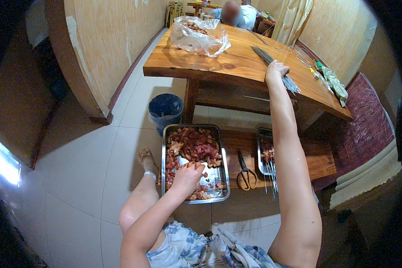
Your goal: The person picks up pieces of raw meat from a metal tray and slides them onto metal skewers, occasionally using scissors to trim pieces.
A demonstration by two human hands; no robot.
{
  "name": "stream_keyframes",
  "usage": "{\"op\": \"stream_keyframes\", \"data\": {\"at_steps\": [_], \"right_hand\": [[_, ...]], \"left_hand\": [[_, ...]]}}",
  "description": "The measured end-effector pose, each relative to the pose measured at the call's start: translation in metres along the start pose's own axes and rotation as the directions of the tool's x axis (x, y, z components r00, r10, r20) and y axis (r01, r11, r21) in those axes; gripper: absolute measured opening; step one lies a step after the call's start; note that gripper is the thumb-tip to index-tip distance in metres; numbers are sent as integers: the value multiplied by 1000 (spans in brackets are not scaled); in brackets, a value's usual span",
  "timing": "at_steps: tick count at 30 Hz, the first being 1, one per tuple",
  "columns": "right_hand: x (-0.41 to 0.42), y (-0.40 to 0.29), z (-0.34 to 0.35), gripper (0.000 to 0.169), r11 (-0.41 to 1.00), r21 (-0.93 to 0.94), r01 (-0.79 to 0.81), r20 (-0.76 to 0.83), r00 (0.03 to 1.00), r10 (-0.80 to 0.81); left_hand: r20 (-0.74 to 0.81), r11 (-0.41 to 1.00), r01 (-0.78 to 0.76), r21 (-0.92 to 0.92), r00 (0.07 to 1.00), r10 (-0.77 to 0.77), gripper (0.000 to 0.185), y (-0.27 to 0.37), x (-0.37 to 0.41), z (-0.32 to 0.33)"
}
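A rectangular metal tray (225, 181) holds chunks of raw meat (201, 145), heaped mostly at its far end and along its left side. My left hand (188, 176) is over the tray's middle with fingers curled; whether a piece of meat is inside them is hidden. Out across the wooden table (234, 67), my right arm is stretched forward. My right hand (277, 71) has its fingers closed over a bundle of thin metal skewers (263, 54) lying near the table's edge. The fingertips are partly hidden from view.
Scissors (246, 176) and a smaller metal tray (262, 164) with loaded skewers (271, 177) rest on the wooden bench (231, 140). A clear plastic bag (201, 37) with meat, a green package (333, 82), a dark bin (165, 112) and two people (249, 16) are farther off.
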State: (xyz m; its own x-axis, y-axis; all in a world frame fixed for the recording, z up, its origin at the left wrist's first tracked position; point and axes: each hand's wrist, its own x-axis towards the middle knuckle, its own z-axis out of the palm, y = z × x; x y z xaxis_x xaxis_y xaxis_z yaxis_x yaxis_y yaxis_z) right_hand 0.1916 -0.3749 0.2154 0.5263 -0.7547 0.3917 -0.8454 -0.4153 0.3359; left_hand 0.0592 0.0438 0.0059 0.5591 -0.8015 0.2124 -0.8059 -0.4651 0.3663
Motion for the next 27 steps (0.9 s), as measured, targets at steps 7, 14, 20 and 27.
{"op": "stream_keyframes", "data": {"at_steps": [7,14,20,27], "right_hand": [[-1,-5,12,25,945,327,-27,-105,992,65],[-74,60,-9,24,736,673,76,-319,927,196],[-301,112,34,22,70,997,37,-25,986,-162],[-439,86,148,32,386,876,-288,426,837,-344]], "left_hand": [[-48,999,19,-43,999,-21,28,-6,-7,-5],[-78,994,36,-101,996,-44,37,4,0,-12],[-216,985,139,-106,963,-159,24,-16,-13,-22],[-173,907,124,-402,963,-208,37,-22,-2,-8]]}}
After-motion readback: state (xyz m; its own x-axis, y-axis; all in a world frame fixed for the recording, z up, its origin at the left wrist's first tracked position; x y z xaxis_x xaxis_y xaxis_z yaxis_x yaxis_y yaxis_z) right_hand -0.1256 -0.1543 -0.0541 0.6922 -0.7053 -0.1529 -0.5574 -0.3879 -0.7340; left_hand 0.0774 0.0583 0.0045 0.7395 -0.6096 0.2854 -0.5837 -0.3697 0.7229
